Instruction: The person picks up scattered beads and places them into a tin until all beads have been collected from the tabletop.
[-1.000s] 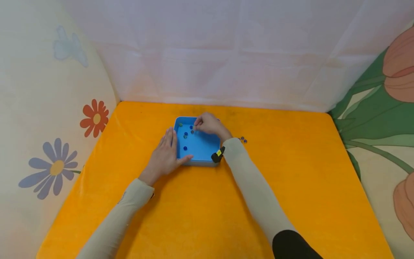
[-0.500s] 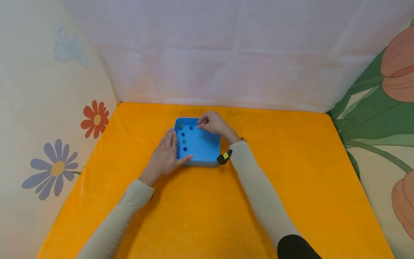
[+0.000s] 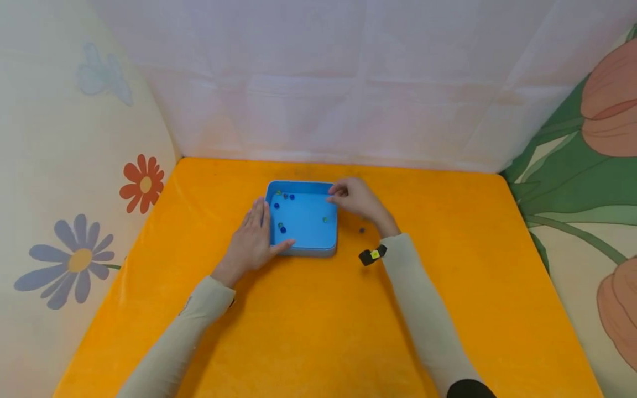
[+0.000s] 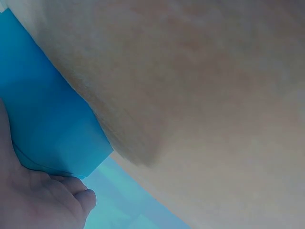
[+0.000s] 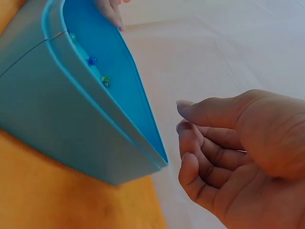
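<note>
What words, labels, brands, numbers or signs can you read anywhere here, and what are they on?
None can be read in any view.
Left sleeve: a small dark mark near the cuff, too small to tell whether it is lettering.
Black wrist device by the right sleeve: a yellow patch, too small and blurred to tell if anything is printed.
Blue box: no lettering on the sides that show.
</note>
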A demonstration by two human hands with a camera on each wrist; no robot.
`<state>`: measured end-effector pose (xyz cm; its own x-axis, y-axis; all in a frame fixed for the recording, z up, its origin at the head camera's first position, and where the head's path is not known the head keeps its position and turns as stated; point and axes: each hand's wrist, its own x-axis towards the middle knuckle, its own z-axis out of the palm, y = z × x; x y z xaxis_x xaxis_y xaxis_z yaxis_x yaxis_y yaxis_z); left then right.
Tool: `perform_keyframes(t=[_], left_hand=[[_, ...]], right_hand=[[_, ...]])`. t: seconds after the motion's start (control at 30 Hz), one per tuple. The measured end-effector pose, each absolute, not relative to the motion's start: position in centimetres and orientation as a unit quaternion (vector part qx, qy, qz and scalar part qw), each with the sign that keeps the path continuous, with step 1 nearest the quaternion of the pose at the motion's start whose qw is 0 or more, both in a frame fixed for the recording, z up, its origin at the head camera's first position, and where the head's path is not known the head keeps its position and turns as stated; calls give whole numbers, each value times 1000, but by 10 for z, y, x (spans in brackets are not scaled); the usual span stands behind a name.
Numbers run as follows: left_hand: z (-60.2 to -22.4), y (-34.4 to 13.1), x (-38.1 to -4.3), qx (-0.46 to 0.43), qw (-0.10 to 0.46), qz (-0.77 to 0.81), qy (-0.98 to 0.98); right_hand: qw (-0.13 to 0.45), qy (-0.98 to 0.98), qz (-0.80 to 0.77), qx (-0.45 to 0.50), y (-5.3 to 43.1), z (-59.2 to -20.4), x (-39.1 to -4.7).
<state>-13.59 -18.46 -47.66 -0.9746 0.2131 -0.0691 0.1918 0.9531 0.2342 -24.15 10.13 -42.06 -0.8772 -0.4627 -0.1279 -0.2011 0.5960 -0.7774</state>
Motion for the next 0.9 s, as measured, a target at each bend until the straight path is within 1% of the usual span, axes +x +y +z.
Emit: perform_keyframes(t=[0.17,0.4,0.63,0.9], left_hand=[[-479,-187,-137,107,40,121,986],[-481,-189,-137,113,34,120,986],[-475,-189,-140,114,38,118,986],[-480,-188,-139,112,53,116,986]], right_hand=[[149,888,-391,-192,117,-423,-232],[149,891,-388,-184,137,-434,-216],[159,890,-393,-166,158,-455,-204],[161,889,-408,-136,173,-478,-188]])
